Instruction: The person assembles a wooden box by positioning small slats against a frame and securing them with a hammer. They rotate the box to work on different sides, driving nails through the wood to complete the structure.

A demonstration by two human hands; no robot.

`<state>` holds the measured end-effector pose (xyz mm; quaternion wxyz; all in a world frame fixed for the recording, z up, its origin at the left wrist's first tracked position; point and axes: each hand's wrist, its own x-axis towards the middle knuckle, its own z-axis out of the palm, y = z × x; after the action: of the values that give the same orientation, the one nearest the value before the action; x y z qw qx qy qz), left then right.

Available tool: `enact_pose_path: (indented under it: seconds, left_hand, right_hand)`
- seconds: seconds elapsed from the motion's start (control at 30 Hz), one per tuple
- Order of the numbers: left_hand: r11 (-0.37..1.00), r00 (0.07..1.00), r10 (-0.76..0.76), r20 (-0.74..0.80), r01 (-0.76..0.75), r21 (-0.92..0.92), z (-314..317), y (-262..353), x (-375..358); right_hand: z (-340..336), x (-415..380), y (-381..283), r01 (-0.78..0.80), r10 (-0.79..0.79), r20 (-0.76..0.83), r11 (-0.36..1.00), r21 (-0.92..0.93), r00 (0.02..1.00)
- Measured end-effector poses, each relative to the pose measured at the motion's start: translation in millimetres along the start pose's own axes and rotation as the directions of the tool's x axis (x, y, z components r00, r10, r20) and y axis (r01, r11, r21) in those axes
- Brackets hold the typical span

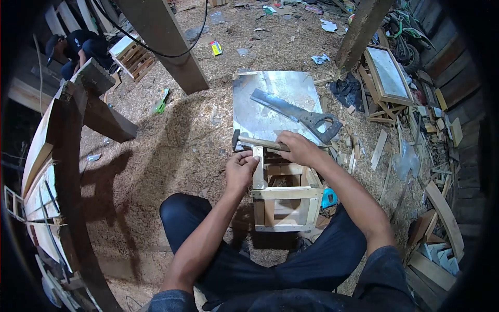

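My right hand (297,147) is wrapped round the wooden handle of a hammer (258,142), whose dark head points left. Just below the hammer, my left hand (241,170) has its fingers bent together at the upper end of a wooden strip (258,174). Whether a small nail sits between those fingertips is too small to tell. The strip belongs to a small wooden frame (285,194) standing between my knees. Beyond it, a handsaw (296,113) lies on a metal-topped board (247,104).
A blue tool (329,198) lies right of the frame. Wooden posts (166,47) rise ahead. A framed panel (387,75) and wood offcuts (442,218) line the right side. At far left, a person (78,47) crouches by a slatted crate (132,57). Wood shavings cover the floor.
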<state>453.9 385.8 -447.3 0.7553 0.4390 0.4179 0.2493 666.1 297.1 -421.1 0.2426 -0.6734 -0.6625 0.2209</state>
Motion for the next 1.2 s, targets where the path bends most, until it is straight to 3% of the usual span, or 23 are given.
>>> enact_pose_path:
  seconds: [0.37, 0.47, 0.67, 1.2]
  left_hand:
    - [1.0, 0.997, 0.021, -0.077, -0.023, -0.017, 6, -2, 5]
    - [0.999, 0.983, 0.051, -0.178, -0.053, -0.006, 14, 5, -2]
    - [0.995, 0.992, 0.019, -0.122, -0.03, -0.092, 8, -5, 6]
    - [0.996, 0.989, 0.027, -0.144, -0.039, -0.084, 18, -9, 12]
  right_hand:
    - [6, 4, 2, 0.014, -0.015, -0.045, 0.999, -0.033, 0.999]
    - [5, 4, -1, -0.011, 0.01, -0.032, 0.999, -0.035, 0.999]
    - [6, 2, 2, 0.061, -0.064, -0.111, 0.998, -0.023, 0.992]
    - [10, 0, 5, -0.027, 0.023, -0.124, 0.999, -0.029, 0.992]
